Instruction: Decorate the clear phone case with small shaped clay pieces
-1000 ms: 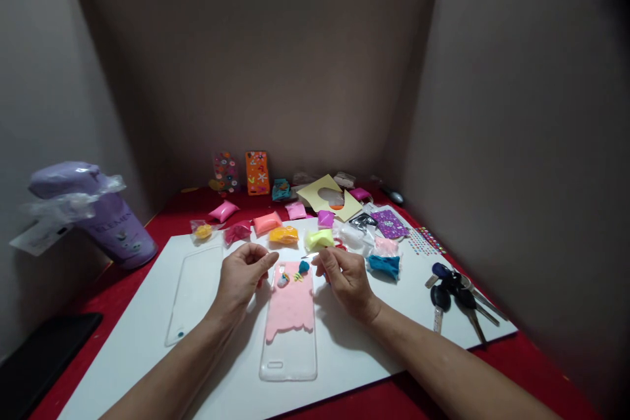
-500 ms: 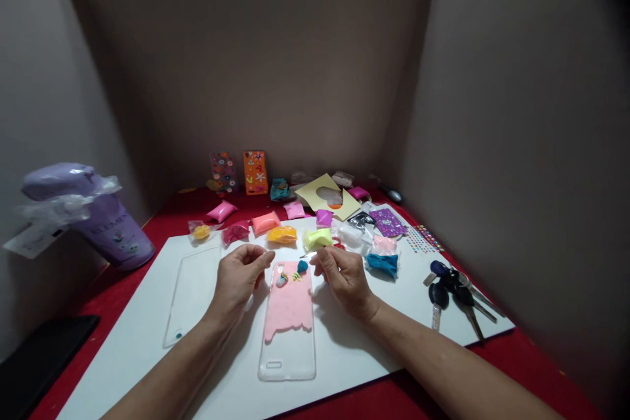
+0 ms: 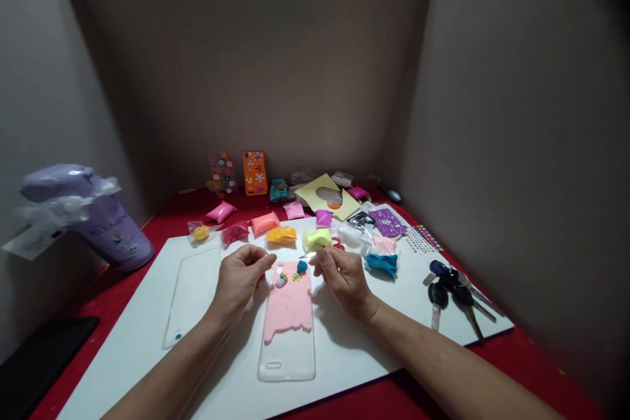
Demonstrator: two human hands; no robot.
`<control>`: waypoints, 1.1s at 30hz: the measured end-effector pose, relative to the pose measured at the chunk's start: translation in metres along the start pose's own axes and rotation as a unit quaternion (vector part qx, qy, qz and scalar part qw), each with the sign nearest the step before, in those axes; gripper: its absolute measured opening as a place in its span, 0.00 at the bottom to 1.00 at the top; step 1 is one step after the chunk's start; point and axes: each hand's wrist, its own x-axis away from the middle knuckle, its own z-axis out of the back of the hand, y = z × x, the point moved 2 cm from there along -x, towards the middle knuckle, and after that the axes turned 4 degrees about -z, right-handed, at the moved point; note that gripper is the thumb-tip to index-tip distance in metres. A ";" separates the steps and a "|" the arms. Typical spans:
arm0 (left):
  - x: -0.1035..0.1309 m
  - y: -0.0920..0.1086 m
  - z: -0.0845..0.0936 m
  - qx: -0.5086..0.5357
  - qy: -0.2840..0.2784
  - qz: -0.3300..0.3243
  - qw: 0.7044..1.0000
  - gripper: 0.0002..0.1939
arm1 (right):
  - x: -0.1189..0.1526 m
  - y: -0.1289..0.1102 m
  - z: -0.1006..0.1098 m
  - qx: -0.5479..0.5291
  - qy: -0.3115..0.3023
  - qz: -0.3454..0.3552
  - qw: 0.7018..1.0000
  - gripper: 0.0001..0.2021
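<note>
A clear phone case (image 3: 287,364) lies on a white board between my hands. Pink clay (image 3: 288,308) covers its upper part and ends in a ragged lower edge. On the pink sit a teal clay piece (image 3: 302,267), a yellow squiggle (image 3: 296,277) and a small whitish piece (image 3: 281,280) with coloured bits. My left hand (image 3: 243,275) hovers at the case's upper left, thumb and forefinger pinched. At the upper right, my right hand (image 3: 342,275) is closed with its fingertips together. Whatever either hand pinches is too small or hidden to name.
Bags of coloured clay (image 3: 281,235) line the board's (image 3: 344,361) far side. A second clear case (image 3: 191,295) lies left, keys (image 3: 455,292) right. A purple wrapped tumbler (image 3: 113,230) leans at left. Behind stand a decorated orange case (image 3: 254,174) and cut yellow card (image 3: 315,191).
My left hand has shifted very slightly to the right. The right hand and the phone case look unmoved.
</note>
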 end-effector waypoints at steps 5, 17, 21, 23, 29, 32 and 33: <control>-0.003 0.000 0.004 -0.006 0.031 0.023 0.999 0.12 | 0.000 0.001 0.000 -0.001 0.000 0.000 1.000 0.17; -0.012 -0.008 0.014 0.000 0.118 0.022 0.993 0.11 | 0.001 0.001 0.000 -0.004 -0.002 -0.001 1.000 0.18; -0.014 -0.011 0.011 -0.028 0.091 0.008 0.995 0.13 | 0.001 0.001 0.000 -0.004 -0.001 0.000 1.000 0.17; -0.015 -0.014 0.010 -0.051 0.076 -0.006 0.996 0.13 | 0.001 0.001 0.000 -0.004 -0.001 0.000 1.000 0.17; -0.018 -0.016 0.012 -0.167 0.048 -0.057 0.983 0.08 | 0.000 0.000 0.000 -0.002 -0.003 0.001 1.000 0.17; -0.018 -0.013 0.013 -0.228 0.030 -0.076 0.970 0.07 | 0.000 0.000 0.000 -0.001 -0.005 0.001 1.000 0.17; -0.018 -0.012 0.012 -0.247 0.025 -0.082 0.965 0.07 | 0.000 0.000 0.000 0.000 -0.005 0.001 1.000 0.17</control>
